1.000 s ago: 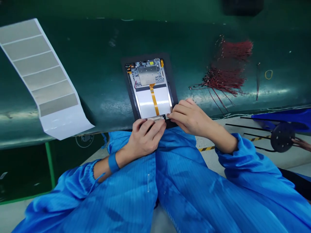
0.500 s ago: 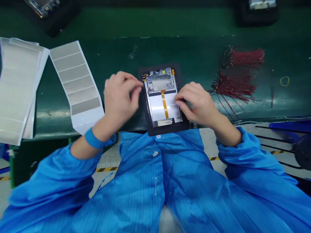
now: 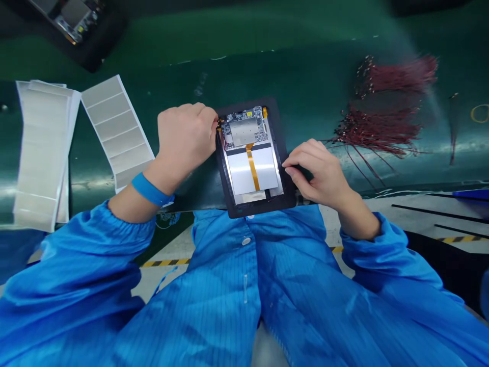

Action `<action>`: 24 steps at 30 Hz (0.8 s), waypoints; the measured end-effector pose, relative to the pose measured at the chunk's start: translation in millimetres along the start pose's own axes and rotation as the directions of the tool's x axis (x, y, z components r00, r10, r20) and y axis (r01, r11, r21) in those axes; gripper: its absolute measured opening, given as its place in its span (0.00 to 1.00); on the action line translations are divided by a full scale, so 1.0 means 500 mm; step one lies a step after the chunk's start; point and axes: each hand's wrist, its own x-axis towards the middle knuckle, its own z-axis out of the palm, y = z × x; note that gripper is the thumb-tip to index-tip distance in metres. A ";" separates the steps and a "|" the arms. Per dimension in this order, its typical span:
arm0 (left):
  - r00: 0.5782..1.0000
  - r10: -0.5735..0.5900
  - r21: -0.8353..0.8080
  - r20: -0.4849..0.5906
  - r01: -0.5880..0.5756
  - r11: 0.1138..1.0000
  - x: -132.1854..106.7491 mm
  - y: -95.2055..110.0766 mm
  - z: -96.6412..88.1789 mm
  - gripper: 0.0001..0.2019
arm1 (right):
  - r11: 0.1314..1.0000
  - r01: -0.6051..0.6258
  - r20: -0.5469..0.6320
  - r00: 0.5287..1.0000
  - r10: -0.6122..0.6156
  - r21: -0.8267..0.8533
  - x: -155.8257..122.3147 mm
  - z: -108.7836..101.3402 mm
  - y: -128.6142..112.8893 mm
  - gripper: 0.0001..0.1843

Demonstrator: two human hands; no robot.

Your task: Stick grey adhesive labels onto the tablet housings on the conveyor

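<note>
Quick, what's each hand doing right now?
Left hand: closed, fingers curled onto the top-left corner of the open tablet.
Right hand: half open, fingertips at the tablet's right edge.

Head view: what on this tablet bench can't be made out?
- Left hand: its fingers hide the upper corner of the tablet they reach.
- Circuit board: components too small to read.
- Red wires: blurred, too fine to count.
- Dark-framed unit: cut off by the top edge.

Left hand (image 3: pixel 186 137) curls forward; right hand (image 3: pixel 317 171) angles inward, loosely curled.
</note>
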 end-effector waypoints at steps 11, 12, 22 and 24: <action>0.987 -0.155 -0.025 0.030 0.156 0.987 0.009 0.010 0.020 0.08 | 0.998 0.002 -0.090 0.996 0.003 0.057 -0.018 0.010 0.028 0.04; 0.979 -0.202 -0.072 0.022 0.203 0.977 0.010 0.012 0.018 0.07 | 0.998 0.003 -0.096 0.995 0.003 0.063 -0.020 0.012 0.032 0.04; 0.764 -0.622 -0.044 -0.171 0.624 0.780 0.028 -0.262 -0.042 0.05 | 0.994 -0.017 -0.155 0.987 0.033 0.107 -0.025 0.022 0.045 0.08; 0.807 -0.581 0.068 -0.107 0.589 0.805 0.025 -0.285 -0.044 0.06 | 0.994 -0.016 -0.144 0.989 0.032 0.110 -0.024 0.020 0.046 0.08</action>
